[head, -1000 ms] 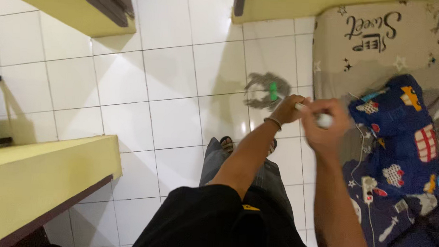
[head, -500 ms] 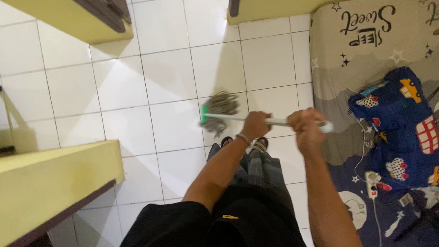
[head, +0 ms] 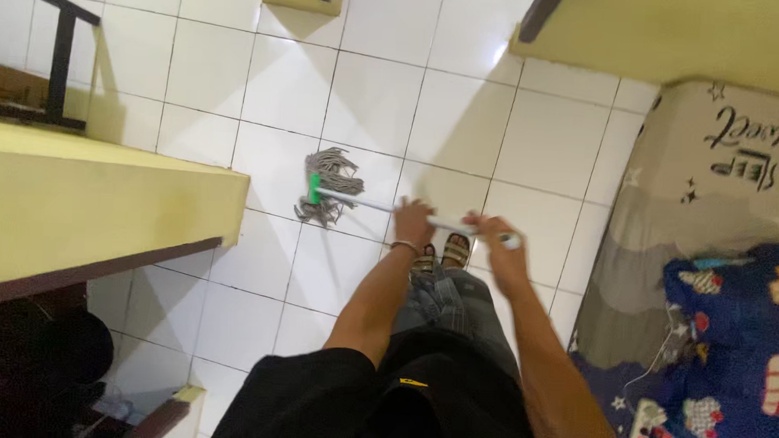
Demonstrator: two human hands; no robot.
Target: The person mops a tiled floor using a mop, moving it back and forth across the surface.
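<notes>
Both hands (head: 454,230) apparently gripping mop (head: 326,186), swung left

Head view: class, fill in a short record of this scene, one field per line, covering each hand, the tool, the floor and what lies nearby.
Left hand: left hand closed on the mop handle, lower down
Right hand: right hand closed near the handle's top end
Tool: mop handle, white, with a grey string mop head on the floor
Floor: white tiled floor
Nearby: patterned mattress to the right, yellow table to the left
</notes>
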